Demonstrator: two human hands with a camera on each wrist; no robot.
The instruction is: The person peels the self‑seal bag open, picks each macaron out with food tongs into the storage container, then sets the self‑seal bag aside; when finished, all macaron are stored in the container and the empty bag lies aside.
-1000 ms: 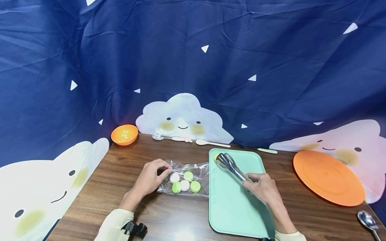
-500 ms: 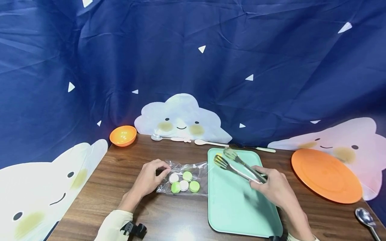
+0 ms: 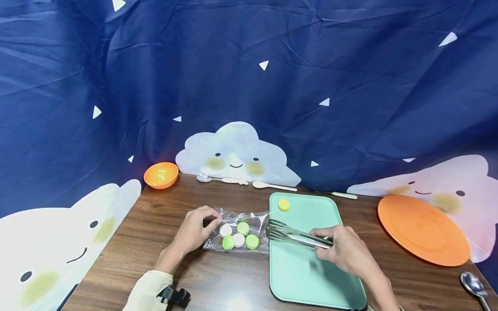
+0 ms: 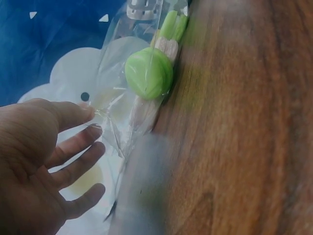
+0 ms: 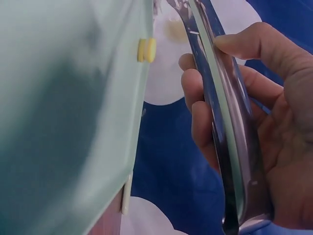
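A clear plastic bag (image 3: 241, 231) lies on the wooden table (image 3: 194, 280) with several green and white round pieces (image 3: 238, 240) inside. My left hand (image 3: 194, 231) pinches the bag's left edge (image 4: 105, 115); a green piece (image 4: 148, 73) shows through the plastic. My right hand (image 3: 344, 250) grips metal tongs (image 3: 297, 235) over the mint-green tray (image 3: 307, 276), their tips pointing left at the bag's open end. The tongs (image 5: 220, 127) run through my curled fingers. A yellow round piece (image 3: 283, 204) lies alone at the tray's far left corner, seen edge-on as the yellow piece (image 5: 146, 50) in the right wrist view.
An orange bowl (image 3: 161, 174) sits at the back left. Spoons (image 3: 218, 178) and a knife (image 3: 334, 193) lie along the back edge. An orange plate (image 3: 424, 229) is at the right, a metal spoon (image 3: 472, 285) at the front right. A blue cloth backdrop (image 3: 249, 86) rises behind.
My right hand released the yellow piece at the tray's far corner, then swung the tongs left and toward me, to the bag's open end. The left hand stayed put.
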